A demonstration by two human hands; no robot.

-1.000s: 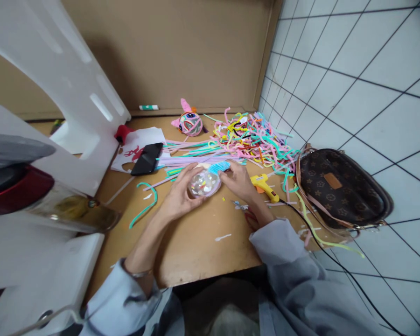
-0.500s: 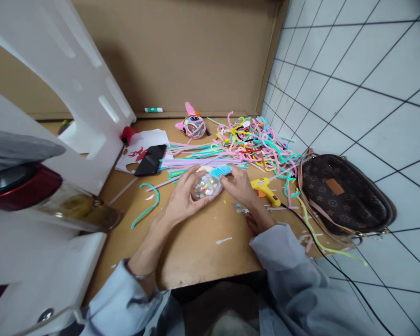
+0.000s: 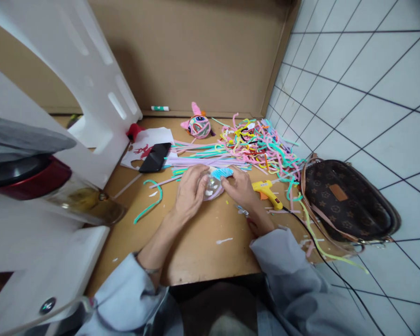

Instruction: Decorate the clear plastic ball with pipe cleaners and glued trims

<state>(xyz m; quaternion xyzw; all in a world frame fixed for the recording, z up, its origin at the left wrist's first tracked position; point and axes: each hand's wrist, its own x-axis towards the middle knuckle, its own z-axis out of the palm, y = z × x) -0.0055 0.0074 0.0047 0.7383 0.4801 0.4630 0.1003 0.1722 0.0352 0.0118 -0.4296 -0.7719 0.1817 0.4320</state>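
Observation:
Between my hands is a clear plastic ball (image 3: 213, 185) with a pale purple strip along its lower edge. My left hand (image 3: 192, 190) wraps around the ball's left side, its thumb on the near face. A flat blue piece of coiled pipe cleaner (image 3: 221, 173) lies against the top right of the ball. My right hand (image 3: 241, 187) grips that blue piece, thumb in front and fingers behind. The far side of the ball is hidden. To the right of my right hand lies a yellow glue gun (image 3: 268, 192) with a black cord.
Behind my hands lie a heap of colourful pipe cleaners (image 3: 262, 144), a black phone (image 3: 155, 157) and a pink-eared ball figure (image 3: 199, 126). A brown handbag (image 3: 350, 200) rests by the tiled wall. At left stand a glass bottle (image 3: 87, 200) and a white plastic panel (image 3: 101, 60).
My left hand has shifted its grip on the ball, its fingers now covering more of the left side. The whole view has moved slightly, and the blue piece stays at the top right.

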